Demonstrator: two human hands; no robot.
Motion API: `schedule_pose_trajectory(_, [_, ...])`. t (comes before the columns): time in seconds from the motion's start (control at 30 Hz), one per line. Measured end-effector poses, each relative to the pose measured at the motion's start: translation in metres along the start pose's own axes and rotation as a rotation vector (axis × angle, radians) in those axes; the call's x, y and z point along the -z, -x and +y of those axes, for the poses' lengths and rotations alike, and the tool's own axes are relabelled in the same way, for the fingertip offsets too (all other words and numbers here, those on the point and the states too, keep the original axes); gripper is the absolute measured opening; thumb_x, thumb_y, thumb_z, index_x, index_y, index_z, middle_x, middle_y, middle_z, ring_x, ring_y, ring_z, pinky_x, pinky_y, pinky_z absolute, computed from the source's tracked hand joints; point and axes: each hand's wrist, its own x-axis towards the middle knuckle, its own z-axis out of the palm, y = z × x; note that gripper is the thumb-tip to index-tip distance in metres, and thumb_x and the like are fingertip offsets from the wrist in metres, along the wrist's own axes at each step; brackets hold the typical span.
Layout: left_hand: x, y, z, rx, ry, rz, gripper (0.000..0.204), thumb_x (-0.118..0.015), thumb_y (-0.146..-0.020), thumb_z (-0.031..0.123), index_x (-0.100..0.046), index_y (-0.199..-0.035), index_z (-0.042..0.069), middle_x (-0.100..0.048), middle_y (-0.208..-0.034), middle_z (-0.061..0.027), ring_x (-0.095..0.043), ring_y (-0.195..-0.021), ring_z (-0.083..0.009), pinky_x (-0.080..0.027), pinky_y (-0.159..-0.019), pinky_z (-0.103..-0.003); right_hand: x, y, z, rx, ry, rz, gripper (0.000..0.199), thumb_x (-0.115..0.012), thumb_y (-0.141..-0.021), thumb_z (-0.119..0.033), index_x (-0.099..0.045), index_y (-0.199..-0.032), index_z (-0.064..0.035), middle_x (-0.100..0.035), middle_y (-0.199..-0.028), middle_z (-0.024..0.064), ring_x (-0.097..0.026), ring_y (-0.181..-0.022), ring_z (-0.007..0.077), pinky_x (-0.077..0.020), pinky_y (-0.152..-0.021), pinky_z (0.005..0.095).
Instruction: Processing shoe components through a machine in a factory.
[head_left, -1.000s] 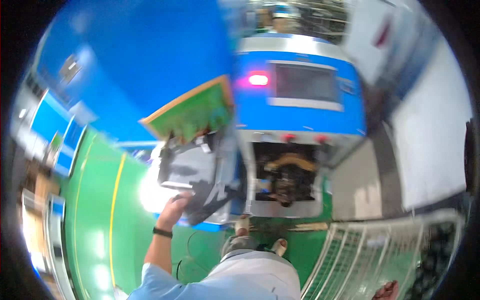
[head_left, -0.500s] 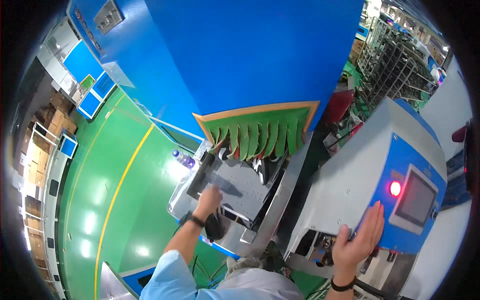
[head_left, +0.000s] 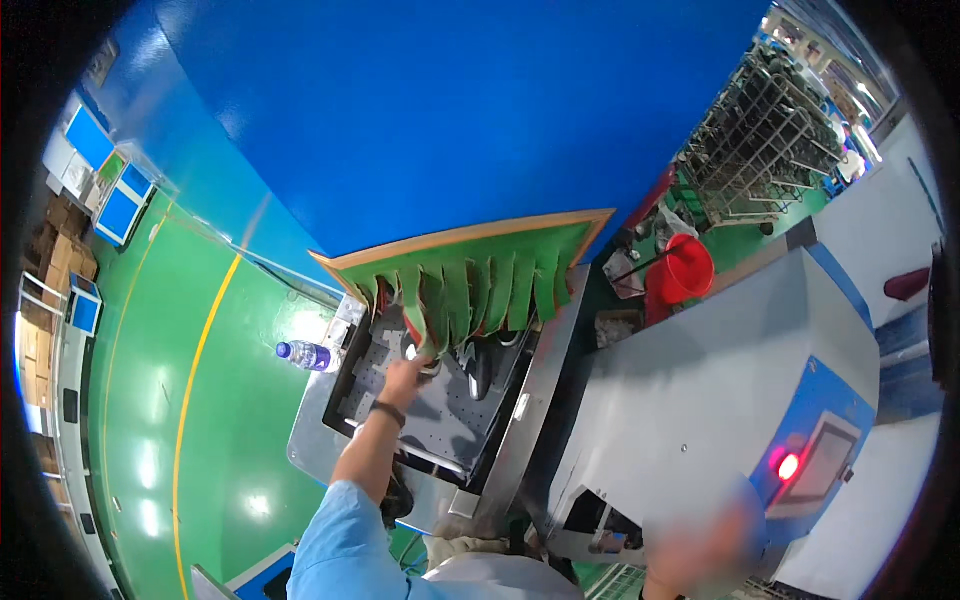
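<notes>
Here goes the left hand (head_left: 403, 383), farther in than half a second ago, now up at the green strip curtain (head_left: 488, 290) with its fingertips at a shoe (head_left: 431, 368); the fingers look bent, but whether they pinch it, I cannot tell. The right hand (head_left: 705, 550), flat against the blue panel (head_left: 815, 400) before, is now lower and nearer, a blur whose grip I cannot read. And the count: two shoes show clearly on the one perforated tray (head_left: 430, 424), the handled one at left and a dark-and-silver shoe (head_left: 478, 374) just right of it. One bottle (head_left: 308, 356) sits left of the tray, one red light (head_left: 788, 466) glows at right, and one red bucket (head_left: 687, 268) shows far right, newly in view.
</notes>
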Motion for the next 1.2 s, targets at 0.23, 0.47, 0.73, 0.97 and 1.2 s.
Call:
schedule_pose_trajectory(0.23, [-0.045, 0.271, 0.090, 0.387, 0.941, -0.437, 0.035, -0.077, -0.085, 0.029, -0.066, -0.111, 0.007, -0.071, -0.100, -0.0055, -0.065, -0.073, -0.0199, -0.051, -0.058, -0.030, 0.033, 0.050, -0.018, 0.040, -0.523, -0.010, 0.049, -0.054, -0.095, -0.013, -0.046, -0.141, -0.0007, -0.058, -0.129, 0.0237, -0.052, -0.124, 0.0440, -0.0295, -0.111, 0.0639])
schedule_pose_trajectory(0.47, [-0.102, 0.432, 0.120, 0.691, 0.222, -1.418, 0.058, -0.077, -0.085, 0.046, -0.067, -0.119, -0.001, -0.069, -0.113, -0.0148, -0.064, -0.108, -0.0258, -0.052, -0.093, -0.038, 0.037, 0.096, -0.049, -1.098, -2.052, -0.942, 0.076, -0.081, -0.079, -0.012, -0.045, -0.145, 0.0003, -0.056, -0.140, 0.0113, -0.053, -0.127, 0.0238, -0.0383, -0.111, 0.0370])
schedule_pose_trajectory(0.73, [-0.192, 0.484, 0.185, 0.000, 0.084, -0.863, 0.082, -0.089, -0.078, 0.013, -0.042, -0.141, -0.012, -0.061, -0.129, -0.0126, -0.057, -0.113, -0.0157, -0.048, -0.100, -0.031, 0.054, 0.133, 0.051, -1.340, -2.069, -1.195, 0.052, -0.072, -0.084, -0.011, -0.057, -0.133, -0.0020, -0.070, -0.114, 0.0110, -0.070, -0.096, 0.0223, -0.0580, -0.082, 0.0325])
schedule_pose_trajectory(0.97, [-0.269, 0.526, 0.136, -0.193, -0.268, -1.122, 0.016, -0.071, -0.095, 0.020, -0.072, -0.092, 0.004, -0.065, -0.074, 0.0015, -0.057, -0.073, -0.0088, -0.047, -0.068, -0.029, 0.060, 0.259, 0.119, -1.824, -2.172, -0.867, 0.037, -0.061, -0.096, -0.027, -0.062, -0.127, -0.0063, -0.073, -0.102, 0.0060, -0.071, -0.082, 0.0165, -0.0579, -0.070, 0.0283])
schedule_pose_trajectory(1.2, [-0.294, 0.523, 0.130, 0.285, -0.076, -0.845, 0.029, -0.067, -0.098, 0.030, -0.070, -0.087, 0.003, -0.058, -0.065, 0.0015, -0.049, -0.057, -0.0063, -0.039, -0.052, -0.026, 0.050, 0.232, 0.164, -1.073, -1.323, -0.475, 0.084, -0.080, -0.078, -0.006, -0.039, -0.151, 0.0034, -0.069, -0.113, 0.0086, -0.065, -0.094, 0.0142, -0.0516, -0.085, 0.0271])
